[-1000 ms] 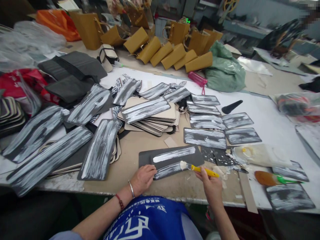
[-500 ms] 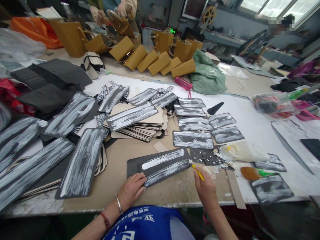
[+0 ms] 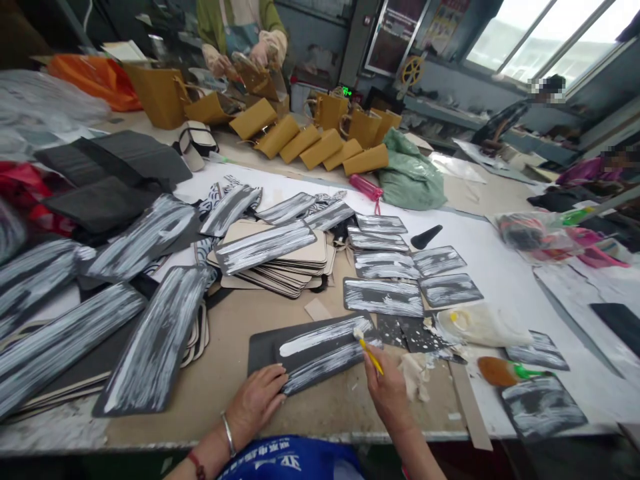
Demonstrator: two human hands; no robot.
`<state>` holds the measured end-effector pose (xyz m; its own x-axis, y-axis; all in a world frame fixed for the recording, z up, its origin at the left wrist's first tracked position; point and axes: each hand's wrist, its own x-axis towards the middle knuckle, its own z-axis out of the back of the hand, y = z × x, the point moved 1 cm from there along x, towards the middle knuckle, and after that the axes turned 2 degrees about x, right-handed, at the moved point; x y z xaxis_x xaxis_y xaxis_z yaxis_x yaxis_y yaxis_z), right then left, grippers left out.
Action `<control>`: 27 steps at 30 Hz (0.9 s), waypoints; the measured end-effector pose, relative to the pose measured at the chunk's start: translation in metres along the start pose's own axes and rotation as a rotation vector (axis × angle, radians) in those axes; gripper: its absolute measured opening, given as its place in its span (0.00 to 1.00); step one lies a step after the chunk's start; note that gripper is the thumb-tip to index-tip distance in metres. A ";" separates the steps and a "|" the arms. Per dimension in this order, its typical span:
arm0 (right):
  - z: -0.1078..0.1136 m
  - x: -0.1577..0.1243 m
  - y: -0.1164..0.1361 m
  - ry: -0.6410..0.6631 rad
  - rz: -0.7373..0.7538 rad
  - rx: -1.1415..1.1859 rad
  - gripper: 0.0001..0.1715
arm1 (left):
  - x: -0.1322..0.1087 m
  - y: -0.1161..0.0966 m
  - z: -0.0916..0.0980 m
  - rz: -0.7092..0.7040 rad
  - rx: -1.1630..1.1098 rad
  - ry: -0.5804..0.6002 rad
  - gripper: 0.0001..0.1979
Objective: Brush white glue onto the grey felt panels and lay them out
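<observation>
My right hand [image 3: 389,390] grips a small brush [image 3: 373,359] with a yellow handle. Its white-coated tip touches the right part of a dark rectangular panel [image 3: 320,357] streaked with white paste. My left hand [image 3: 257,399] lies with fingers outstretched at the panel's lower left edge. Beneath that panel another dark piece [image 3: 260,353] sticks out on the left. Just behind it, a column of smaller white-streaked pieces [image 3: 384,297] lies on the table. A pale bag [image 3: 483,327], smeared with whitish stuff, rests to the right of my right hand.
Larger streaked panels [image 3: 153,347] spread over the left side. A stack of beige-faced panels [image 3: 280,267] stands mid-table. Mustard bags [image 3: 303,148] line the back, near a co-worker's hands [image 3: 260,53]. A brown-bristled brush [image 3: 495,371] and a beige strip [image 3: 470,407] lie at right.
My right hand has drawn the yellow brush leftward and inward from the panel's right end. The left hand stays on the panel's edge. The whole view has tilted up slightly.
</observation>
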<state>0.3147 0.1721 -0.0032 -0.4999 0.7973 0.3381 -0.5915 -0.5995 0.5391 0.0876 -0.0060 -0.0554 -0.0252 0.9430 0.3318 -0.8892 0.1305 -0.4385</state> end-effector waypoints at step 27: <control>-0.045 -0.012 0.086 0.119 -0.361 0.218 0.24 | -0.002 -0.003 0.009 0.036 -0.074 0.118 0.11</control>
<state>0.2418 0.1083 0.0046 -0.3624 0.9319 0.0136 -0.6008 -0.2447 0.7611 0.0857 -0.0107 -0.0471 0.0015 0.9764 0.2160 -0.8526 0.1142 -0.5100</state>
